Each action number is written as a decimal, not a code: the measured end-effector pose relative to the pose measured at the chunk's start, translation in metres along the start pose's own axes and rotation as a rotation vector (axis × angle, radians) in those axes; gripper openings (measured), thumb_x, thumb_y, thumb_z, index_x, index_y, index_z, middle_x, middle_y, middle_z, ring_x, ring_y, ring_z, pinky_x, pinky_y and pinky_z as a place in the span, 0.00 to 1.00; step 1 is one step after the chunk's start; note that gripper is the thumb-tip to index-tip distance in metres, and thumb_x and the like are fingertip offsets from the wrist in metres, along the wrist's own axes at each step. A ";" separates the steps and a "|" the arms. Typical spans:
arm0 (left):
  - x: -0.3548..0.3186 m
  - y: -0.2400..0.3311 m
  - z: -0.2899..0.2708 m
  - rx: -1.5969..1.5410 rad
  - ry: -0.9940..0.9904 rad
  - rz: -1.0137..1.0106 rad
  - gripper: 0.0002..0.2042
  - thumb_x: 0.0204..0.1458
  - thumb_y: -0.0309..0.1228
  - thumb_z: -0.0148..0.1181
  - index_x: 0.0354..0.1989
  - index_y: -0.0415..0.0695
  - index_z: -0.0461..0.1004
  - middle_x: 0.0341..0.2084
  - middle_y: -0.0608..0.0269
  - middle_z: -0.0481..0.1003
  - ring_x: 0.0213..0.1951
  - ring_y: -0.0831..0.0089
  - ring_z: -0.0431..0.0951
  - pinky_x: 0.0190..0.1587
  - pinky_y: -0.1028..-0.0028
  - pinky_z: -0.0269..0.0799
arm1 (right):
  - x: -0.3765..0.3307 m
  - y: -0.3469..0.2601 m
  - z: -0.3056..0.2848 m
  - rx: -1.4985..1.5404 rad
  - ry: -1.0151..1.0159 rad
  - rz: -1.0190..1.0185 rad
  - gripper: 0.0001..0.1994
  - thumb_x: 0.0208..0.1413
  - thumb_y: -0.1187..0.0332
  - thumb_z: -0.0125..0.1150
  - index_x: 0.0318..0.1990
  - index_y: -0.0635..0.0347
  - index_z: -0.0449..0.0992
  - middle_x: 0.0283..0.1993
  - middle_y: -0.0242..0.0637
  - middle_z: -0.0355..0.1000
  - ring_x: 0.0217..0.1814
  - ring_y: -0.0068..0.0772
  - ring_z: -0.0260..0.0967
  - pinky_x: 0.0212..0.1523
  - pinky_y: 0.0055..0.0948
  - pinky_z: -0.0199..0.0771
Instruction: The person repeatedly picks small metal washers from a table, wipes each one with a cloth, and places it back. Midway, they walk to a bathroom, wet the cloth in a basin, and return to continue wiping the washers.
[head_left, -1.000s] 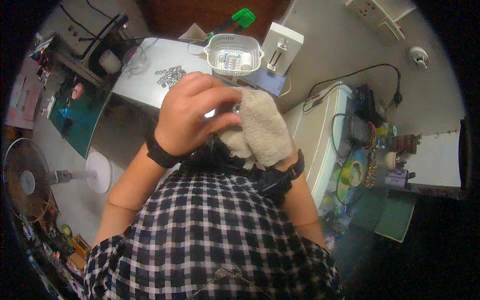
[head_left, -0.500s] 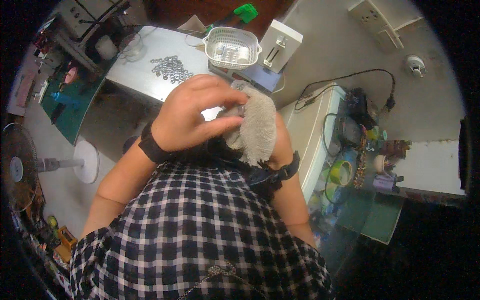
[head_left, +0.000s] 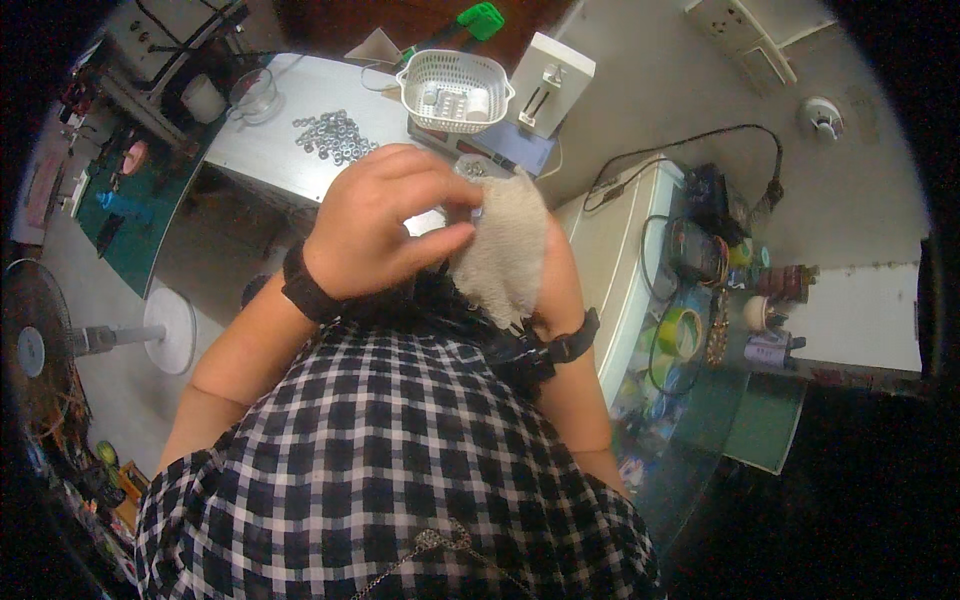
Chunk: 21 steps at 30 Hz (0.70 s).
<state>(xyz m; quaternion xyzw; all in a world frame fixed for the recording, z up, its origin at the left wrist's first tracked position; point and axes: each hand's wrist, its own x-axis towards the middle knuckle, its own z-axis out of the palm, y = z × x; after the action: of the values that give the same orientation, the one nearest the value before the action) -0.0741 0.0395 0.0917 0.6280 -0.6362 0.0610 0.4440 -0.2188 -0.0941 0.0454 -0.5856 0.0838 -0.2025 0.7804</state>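
A beige-grey towelling cloth (head_left: pixel 505 245) hangs in front of my chest, draped over my right hand. Only the edge of my right hand (head_left: pixel 560 275) shows beside the cloth; its fingers are hidden behind it. My left hand (head_left: pixel 385 215) is bent in a pinch, thumb and forefinger tips against the cloth's left side. A small pale, shiny bit shows at those fingertips, too small to name. Just beyond the cloth's top edge is a clear, roundish thing (head_left: pixel 472 167) with small shiny pieces in it.
Loose metal nuts (head_left: pixel 335 137) lie on the white table (head_left: pixel 285 165). Behind stand a white basket (head_left: pixel 455 95) with small items, a white upright device (head_left: pixel 550 85) and a glass jar (head_left: pixel 254 95). A white cabinet (head_left: pixel 625 225) with cables is at right, a fan (head_left: pixel 35 350) at left.
The cloth has turned and spread more broadly toward my left hand, covering more of what lies at its fingertips. The clear roundish thing shows more plainly. My left hand keeps its pinch.
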 end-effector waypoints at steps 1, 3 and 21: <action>0.000 0.000 0.001 0.004 -0.008 0.003 0.10 0.41 0.29 0.68 0.35 0.45 0.78 0.29 0.62 0.77 0.34 0.62 0.77 0.38 0.68 0.72 | 0.001 -0.001 0.000 -0.110 -0.018 -0.049 0.14 0.59 0.76 0.54 0.53 0.63 0.71 0.48 0.36 0.75 0.46 0.27 0.73 0.48 0.27 0.76; -0.001 0.000 0.002 0.012 -0.020 0.007 0.10 0.41 0.29 0.67 0.34 0.45 0.78 0.29 0.62 0.77 0.34 0.62 0.77 0.38 0.67 0.72 | 0.002 -0.002 0.000 -0.034 -0.004 0.013 0.14 0.57 0.77 0.57 0.52 0.62 0.72 0.47 0.35 0.75 0.46 0.27 0.73 0.48 0.27 0.75; -0.032 -0.089 0.038 0.120 -0.410 -0.352 0.10 0.47 0.35 0.65 0.37 0.48 0.80 0.29 0.60 0.78 0.34 0.64 0.78 0.37 0.67 0.72 | -0.038 0.014 -0.054 0.340 0.333 -0.069 0.16 0.66 0.66 0.45 0.57 0.63 0.68 0.50 0.40 0.73 0.48 0.36 0.74 0.50 0.34 0.76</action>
<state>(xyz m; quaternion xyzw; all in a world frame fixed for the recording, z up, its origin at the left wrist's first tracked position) -0.0228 0.0208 0.0057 0.7533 -0.5890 -0.1081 0.2717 -0.2699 -0.1225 0.0115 -0.4068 0.1559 -0.3341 0.8358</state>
